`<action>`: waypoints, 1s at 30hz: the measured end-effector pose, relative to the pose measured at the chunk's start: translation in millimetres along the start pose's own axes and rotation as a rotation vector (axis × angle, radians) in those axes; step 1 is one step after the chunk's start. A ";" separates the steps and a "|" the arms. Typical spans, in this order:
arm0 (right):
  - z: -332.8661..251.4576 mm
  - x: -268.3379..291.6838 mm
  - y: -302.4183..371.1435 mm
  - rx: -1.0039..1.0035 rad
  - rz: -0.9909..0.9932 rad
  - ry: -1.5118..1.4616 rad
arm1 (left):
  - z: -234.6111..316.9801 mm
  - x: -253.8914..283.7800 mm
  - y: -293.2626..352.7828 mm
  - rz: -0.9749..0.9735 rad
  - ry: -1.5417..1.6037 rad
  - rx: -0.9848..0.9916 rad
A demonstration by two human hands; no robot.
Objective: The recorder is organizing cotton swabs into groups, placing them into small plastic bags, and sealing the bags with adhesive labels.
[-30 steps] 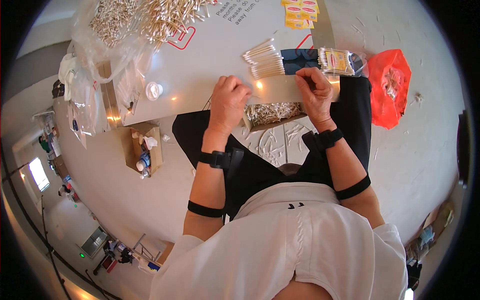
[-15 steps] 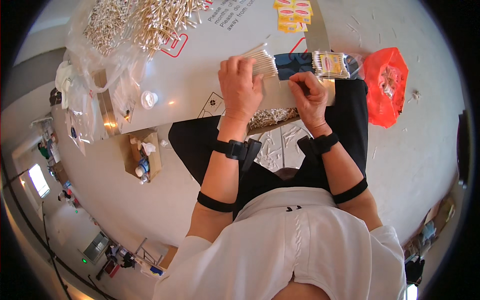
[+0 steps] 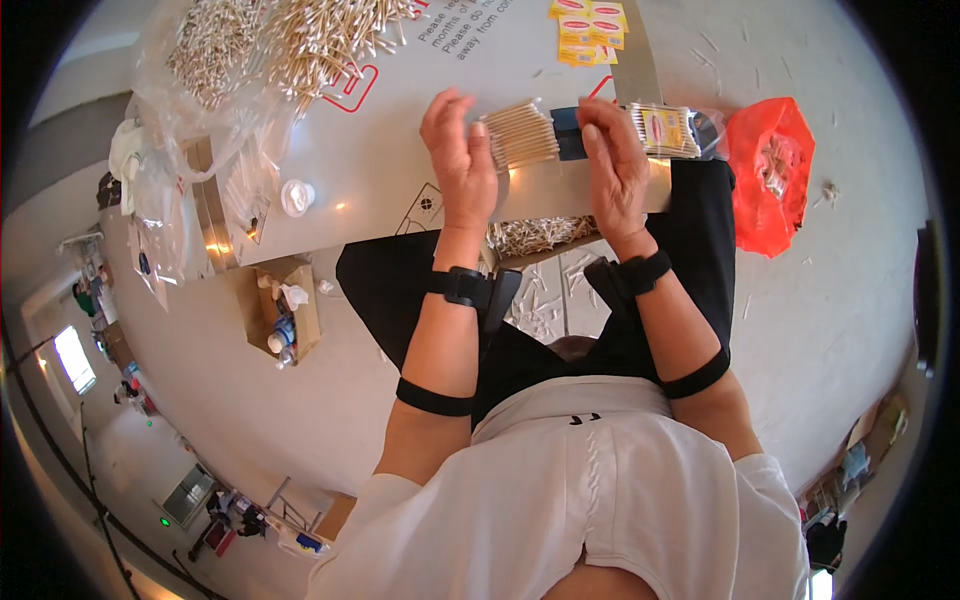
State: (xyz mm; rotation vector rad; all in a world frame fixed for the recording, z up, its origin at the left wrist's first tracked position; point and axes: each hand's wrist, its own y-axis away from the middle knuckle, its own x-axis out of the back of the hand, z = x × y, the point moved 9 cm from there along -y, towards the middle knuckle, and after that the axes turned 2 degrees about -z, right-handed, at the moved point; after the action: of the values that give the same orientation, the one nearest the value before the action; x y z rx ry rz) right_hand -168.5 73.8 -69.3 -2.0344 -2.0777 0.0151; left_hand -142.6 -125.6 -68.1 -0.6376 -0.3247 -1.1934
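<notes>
A flat row of cotton swabs lies on the table by the dark strip. Just left of the row is my left hand, its fingers loosely bent and apart from the thumb, nothing in it. My right hand is over the dark strip and hides part of it; its fingers extend forward with the thumb apart, and I see nothing held. Right of that hand sits a clear pack of cotton swabs with a yellow label.
Loose swabs heap at the back left beside a clear plastic bag. Yellow labels lie at the back. A red bag is at the right. Below the table edge stands a box of swabs; a small white cup is left.
My left hand has let go of the swab row and moved left. The right hand has opened out of its pinch and moved forward over the dark strip.
</notes>
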 end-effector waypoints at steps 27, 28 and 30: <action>30.0 -22.5 -4.3 -0.182 0.084 -0.507 | -30.7 2.0 4.5 0.274 0.913 0.238; 32.1 -16.3 -0.2 -0.199 0.088 -0.531 | -31.0 9.1 9.4 0.272 0.862 0.243; 32.3 -2.9 10.7 -0.210 0.114 -0.549 | -30.2 19.4 21.7 0.279 0.829 0.258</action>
State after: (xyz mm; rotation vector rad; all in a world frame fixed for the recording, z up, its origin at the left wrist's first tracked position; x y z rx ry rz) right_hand -163.5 76.3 -102.9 -2.4925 -2.3417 0.4385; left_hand -118.4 -154.0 -87.3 0.0666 0.3025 -1.0264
